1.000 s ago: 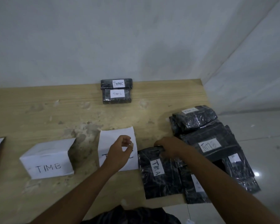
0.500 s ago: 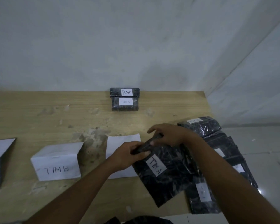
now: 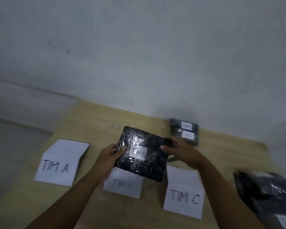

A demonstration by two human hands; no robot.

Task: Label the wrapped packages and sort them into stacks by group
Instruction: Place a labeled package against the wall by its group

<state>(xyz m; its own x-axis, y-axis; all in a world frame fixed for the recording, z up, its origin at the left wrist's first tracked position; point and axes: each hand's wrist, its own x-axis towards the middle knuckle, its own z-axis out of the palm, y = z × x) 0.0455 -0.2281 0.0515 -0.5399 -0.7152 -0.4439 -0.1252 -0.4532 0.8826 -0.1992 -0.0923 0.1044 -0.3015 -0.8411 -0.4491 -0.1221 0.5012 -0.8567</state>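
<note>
Over the table (image 3: 96,123), left hand (image 3: 108,156) and right hand (image 3: 180,151) grip a TIM A package (image 3: 139,162); one far stack (image 3: 185,131) holds two, a pile (image 3: 267,187) at right waits unsorted

We see a black package (image 3: 149,167) streaked with shiny highlights, its label (image 3: 137,152) white with dark lettering. The cards (image 3: 59,156) are white with dark handwriting. The table (image 3: 229,151) is pale yellow woodgrain, and the wall (image 3: 139,55) is greyish white.

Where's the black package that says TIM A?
Head view, centre: the package is held by left hand and right hand over the TIM B sign.
</note>
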